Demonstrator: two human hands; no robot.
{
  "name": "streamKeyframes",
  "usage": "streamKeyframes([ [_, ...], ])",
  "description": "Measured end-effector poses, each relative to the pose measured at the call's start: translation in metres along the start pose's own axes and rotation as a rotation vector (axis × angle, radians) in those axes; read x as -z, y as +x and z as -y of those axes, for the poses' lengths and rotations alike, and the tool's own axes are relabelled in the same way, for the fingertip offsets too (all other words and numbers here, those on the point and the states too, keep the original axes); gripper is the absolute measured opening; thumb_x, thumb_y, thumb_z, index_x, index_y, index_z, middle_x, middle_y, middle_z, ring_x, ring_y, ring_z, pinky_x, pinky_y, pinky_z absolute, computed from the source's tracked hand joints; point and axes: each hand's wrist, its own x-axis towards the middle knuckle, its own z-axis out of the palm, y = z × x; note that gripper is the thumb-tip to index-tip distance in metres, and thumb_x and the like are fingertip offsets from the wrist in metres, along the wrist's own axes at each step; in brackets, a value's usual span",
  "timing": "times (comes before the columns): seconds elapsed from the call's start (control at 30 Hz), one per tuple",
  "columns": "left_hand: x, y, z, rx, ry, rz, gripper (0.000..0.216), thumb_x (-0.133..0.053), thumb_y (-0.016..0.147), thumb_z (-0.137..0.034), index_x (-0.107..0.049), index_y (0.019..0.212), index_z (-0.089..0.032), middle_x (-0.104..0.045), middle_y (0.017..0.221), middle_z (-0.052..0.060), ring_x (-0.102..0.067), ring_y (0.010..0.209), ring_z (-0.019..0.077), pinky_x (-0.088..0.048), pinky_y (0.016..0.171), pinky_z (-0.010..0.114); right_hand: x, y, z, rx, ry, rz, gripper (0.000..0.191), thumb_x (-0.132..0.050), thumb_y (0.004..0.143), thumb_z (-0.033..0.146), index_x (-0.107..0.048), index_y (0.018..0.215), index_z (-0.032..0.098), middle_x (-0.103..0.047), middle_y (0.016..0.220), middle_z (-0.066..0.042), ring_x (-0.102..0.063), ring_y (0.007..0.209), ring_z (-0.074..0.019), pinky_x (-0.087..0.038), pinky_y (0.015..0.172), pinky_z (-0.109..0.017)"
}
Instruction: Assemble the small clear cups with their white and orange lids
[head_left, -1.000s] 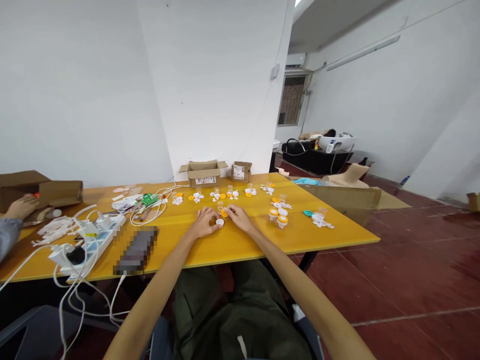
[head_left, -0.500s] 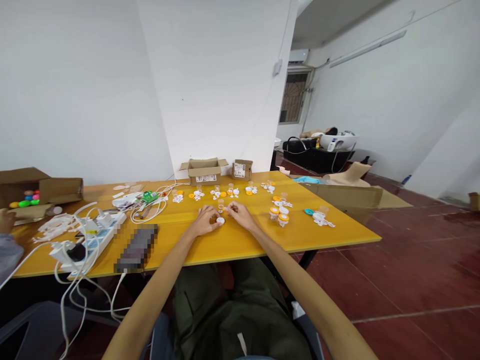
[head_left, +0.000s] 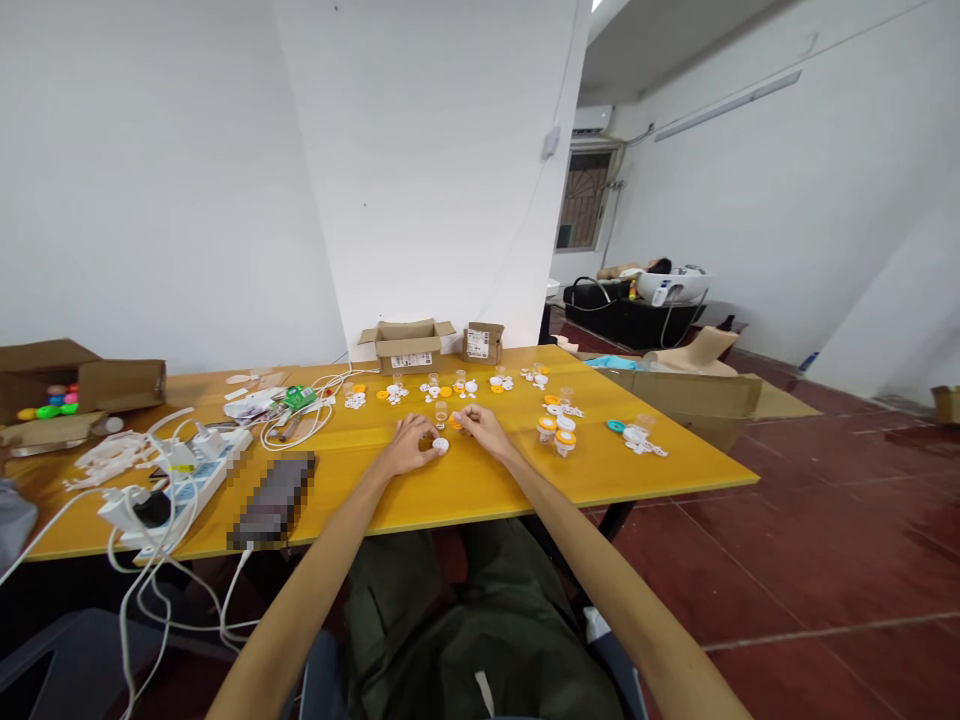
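Observation:
My left hand has thumb and fingers closed around the edge of a small white round plastic piece near the table's front. To its right, my right hand pinches a small orange piece, partly covered by the fingers. A small clear plastic cup stands just beyond both hands. Farther back lie groups of white plastic parts with orange rings and clear cups. Two jars with orange lids stand right of my right hand, beside a white round lid.
A teal ring lies by white parts at the right. Cardboard boxes stand at the back. At the left are a power strip with cables, a phone, a green circuit board and a person's sleeve.
The view has shifted slightly. More of the orange piece shows at my right fingertips, and my left hand stays on the white piece. The other person's hand at the far left has gone out of view.

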Motion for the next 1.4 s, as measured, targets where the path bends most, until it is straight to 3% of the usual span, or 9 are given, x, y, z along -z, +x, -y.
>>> streamKeyframes([
  [0.57, 0.001, 0.002, -0.005, -0.01, 0.0, 0.023, 0.013, -0.072, 0.081, -0.037, -0.069, 0.089, -0.027, -0.066, 0.1, 0.004, -0.052, 0.107, 0.0271, -0.038, 0.1, 0.045, -0.001, -0.009, 0.016, -0.041, 0.041, 0.082, 0.05, -0.074, 0.065, 0.069, -0.056, 0.062, 0.022, -0.057, 0.061, 0.002, -0.053, 0.059, -0.0141, -0.046, 0.058, -0.028],
  [0.97, 0.003, 0.001, -0.007, -0.008, -0.006, 0.05, 0.015, -0.069, 0.083, -0.037, -0.068, 0.093, -0.026, -0.066, 0.102, 0.003, -0.052, 0.108, 0.0273, -0.038, 0.101, 0.046, -0.002, -0.006, 0.01, 0.004, -0.017, 0.137, 0.048, -0.071, 0.071, 0.067, -0.057, 0.063, 0.021, -0.057, 0.06, 0.002, -0.055, 0.061, -0.0144, -0.048, 0.062, -0.028],
  [1.4, 0.003, 0.002, -0.007, -0.022, -0.015, 0.041, 0.014, -0.071, 0.081, -0.035, -0.068, 0.091, -0.026, -0.067, 0.101, 0.003, -0.054, 0.108, 0.0268, -0.039, 0.1, 0.044, 0.0, -0.005, 0.005, 0.073, -0.178, 0.236, 0.039, -0.064, 0.081, 0.054, -0.069, 0.069, 0.018, -0.066, 0.067, -0.002, -0.059, 0.069, -0.018, -0.047, 0.066, -0.029],
])
